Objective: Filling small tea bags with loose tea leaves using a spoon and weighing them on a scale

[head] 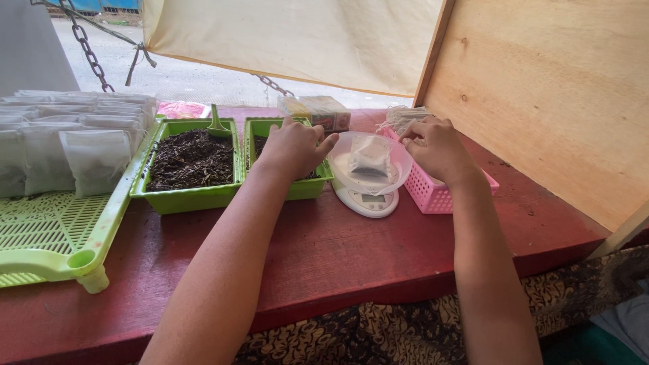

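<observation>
The small filled pouch [369,157] lies in the clear plastic bowl [400,177] that sits on the white kitchen scale [368,201], right between my two hands on the red table [324,250]. My left hand [292,149] rests palm down over the nearer green tray [304,188], the one just beside the scale; my fingers are spread loosely and slightly curled, and I cannot tell whether they have hold of anything beneath them, since the back of my hand hides what is under it. The thumb points toward the bowl's rim, close to it. My right hand [438,147] hovers over the pink basket [433,192] on the far side of the scale, fingers bent and drawn together at the tips near the bowl's edge; whether they pinch something I cannot make out.

To the left of my left hand stands a second green tray [182,199] heaped with dark dried shreds, a green scoop [218,125] stuck in at its far end. Further left is a pale green slatted rack [47,226] bearing rows of white filled pouches [81,145]. Behind the trays sits a small printed box [318,111]. A plywood panel [554,94] leans up on my right, and a cream tarp [297,40] hangs beyond the table, with a chain [91,57] running past it. A patterned cloth [378,331] hangs under the table's front edge.
</observation>
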